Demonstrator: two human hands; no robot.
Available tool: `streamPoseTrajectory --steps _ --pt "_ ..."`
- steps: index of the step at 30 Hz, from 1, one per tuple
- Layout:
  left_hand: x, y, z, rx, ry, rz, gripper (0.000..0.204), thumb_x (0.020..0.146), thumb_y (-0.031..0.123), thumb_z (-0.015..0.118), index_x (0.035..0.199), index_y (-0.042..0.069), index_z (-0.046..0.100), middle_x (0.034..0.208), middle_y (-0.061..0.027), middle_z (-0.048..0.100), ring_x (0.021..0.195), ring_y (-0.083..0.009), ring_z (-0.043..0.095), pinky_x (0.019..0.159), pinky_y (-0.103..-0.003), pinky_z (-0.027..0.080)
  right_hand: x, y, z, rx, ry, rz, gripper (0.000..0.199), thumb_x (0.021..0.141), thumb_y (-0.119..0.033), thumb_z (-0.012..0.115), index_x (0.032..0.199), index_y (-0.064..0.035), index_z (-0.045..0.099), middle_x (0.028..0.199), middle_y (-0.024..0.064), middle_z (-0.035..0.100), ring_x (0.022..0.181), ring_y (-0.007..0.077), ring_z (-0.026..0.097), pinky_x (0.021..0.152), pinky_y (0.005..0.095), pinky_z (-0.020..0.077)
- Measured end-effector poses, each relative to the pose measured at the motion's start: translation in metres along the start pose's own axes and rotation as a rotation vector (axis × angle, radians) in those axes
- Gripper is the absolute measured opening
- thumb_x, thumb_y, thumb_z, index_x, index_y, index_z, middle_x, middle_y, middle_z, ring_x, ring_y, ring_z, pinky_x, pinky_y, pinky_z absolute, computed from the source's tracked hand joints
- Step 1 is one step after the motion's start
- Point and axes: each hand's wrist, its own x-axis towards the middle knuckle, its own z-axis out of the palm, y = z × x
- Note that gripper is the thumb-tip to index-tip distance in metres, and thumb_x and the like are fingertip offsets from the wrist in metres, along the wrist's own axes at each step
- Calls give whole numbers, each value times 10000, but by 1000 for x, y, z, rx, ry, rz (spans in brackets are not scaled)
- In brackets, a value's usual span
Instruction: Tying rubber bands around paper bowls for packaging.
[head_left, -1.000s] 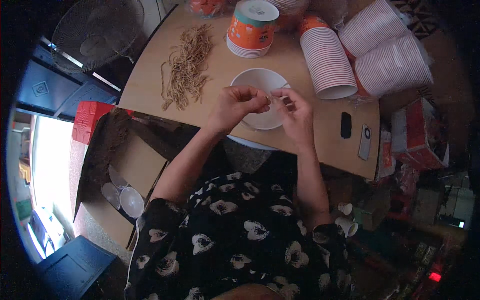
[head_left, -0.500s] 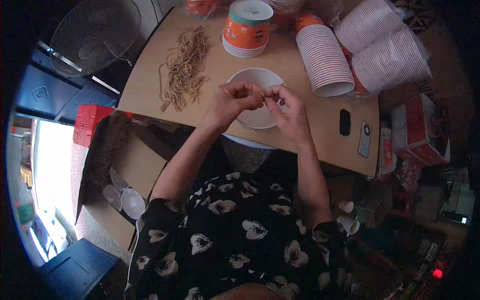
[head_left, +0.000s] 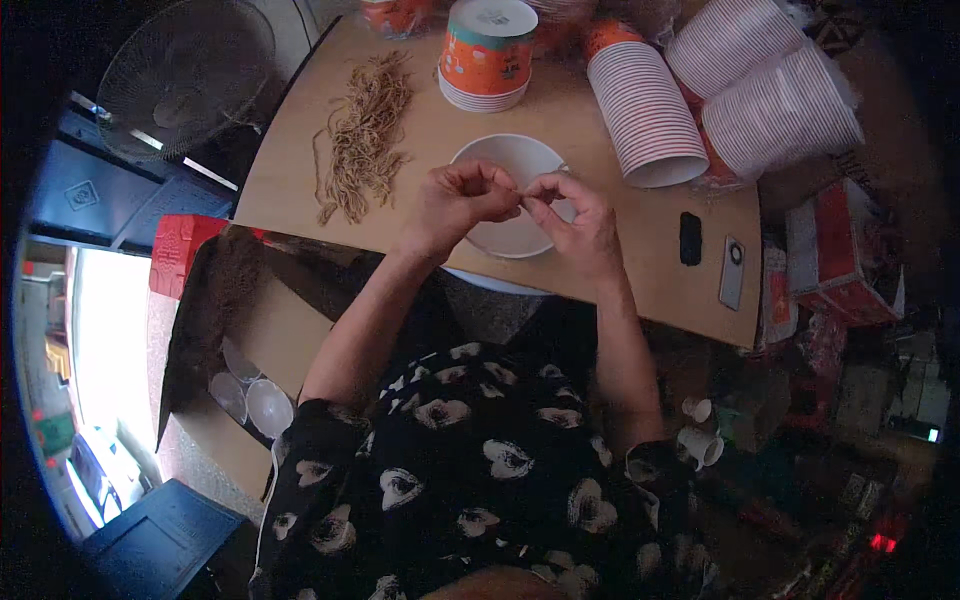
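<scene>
A white round paper tub stands with its open mouth up near the table's front edge. Above it my left hand and my right hand meet, thumbs and fingertips pinched together. What lies between the fingertips is too small to make out. A small light bit shows at the tub's right rim, partly behind my right hand. To the left, a tangled heap of tan cords lies on the table.
Beyond the tub stands an upside-down stack of orange paper tubs. Long nested stacks of white tubs lie at the back right. A black oblong object and a silver phone-like object rest at the right. Left of me is an opened carton.
My pinched fingertips have shifted slightly and now sit closer together. The whole view has tilted a little. The tub and the cord heap stay in place.
</scene>
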Motion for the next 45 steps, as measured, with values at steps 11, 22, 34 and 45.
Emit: streamPoseTrajectory --steps 11,22,34,45 --pt "0 3 1 60 -52 1 76 881 34 680 949 2 671 872 -56 702 788 -117 666 740 -252 544 3 0 -9 72 -88 -21 114 905 -36 626 1004 18 647 901 58 673 864 122 643 793 272 502" --pt "-1 2 0 113 -73 7 90 857 32 702 933 -7 672 842 -40 696 765 -91 647 715 -229 531 10 4 -15 266 -257 132 111 923 -42 593 1011 21 620 863 44 660 821 112 637 784 267 501" --pt "-3 3 -1 128 -93 44 99 859 27 719 923 -12 654 862 -56 692 792 -108 655 742 -244 544 4 19 -6 338 -227 161 69 937 -90 560 932 -20 564 803 25 617 794 91 605 726 252 486" --pt "1 3 -2 78 -100 35 99 869 35 711 926 -8 643 876 -78 697 809 -143 676 759 -259 556 7 14 -9 365 -162 168 166 954 -151 618 1008 6 633 838 32 663 749 94 628 667 246 506"
